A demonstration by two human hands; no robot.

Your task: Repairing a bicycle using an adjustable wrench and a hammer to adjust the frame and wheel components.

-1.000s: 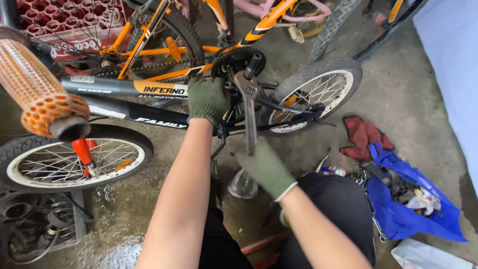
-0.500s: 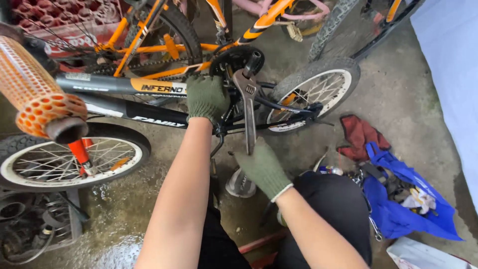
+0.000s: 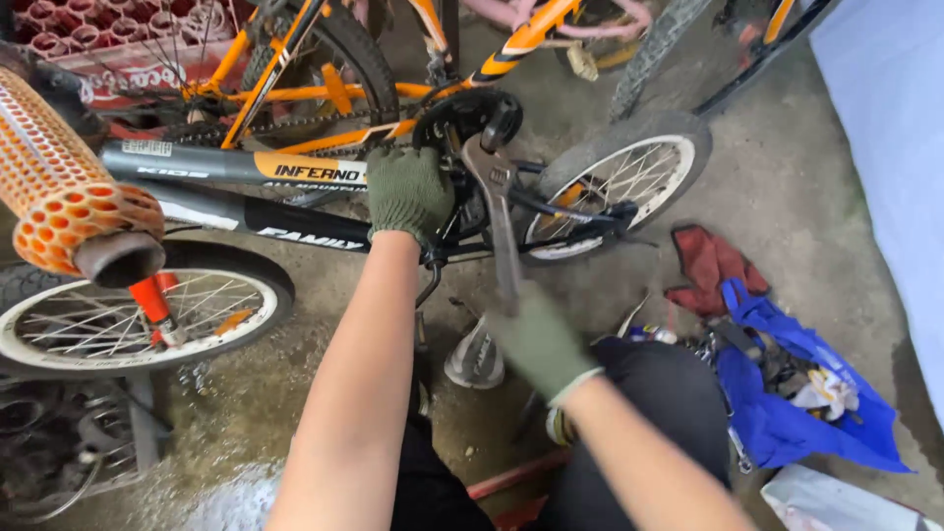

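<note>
A small bicycle with a black and grey frame (image 3: pixel 246 172) lies on its side before me. My left hand (image 3: pixel 406 190), in a green glove, grips the frame beside the black crank and chainring (image 3: pixel 470 116). In its own green glove, my right hand (image 3: pixel 536 339) holds the lower end of a large adjustable wrench (image 3: pixel 499 211). The wrench's jaw sits at the crank area. An orange handlebar grip (image 3: pixel 59 187) juts up close to the camera at left.
The front wheel (image 3: pixel 128 315) is at lower left, the rear wheel (image 3: pixel 615 177) to the right. An orange bicycle (image 3: pixel 324 69) stands behind. A red rag (image 3: pixel 710 264) and a blue bag of tools (image 3: pixel 796 393) lie on the wet concrete at right. A red crate (image 3: pixel 118 39) is at top left.
My right hand has swung the wrench handle down and slightly right. The left hand has stayed on the frame.
</note>
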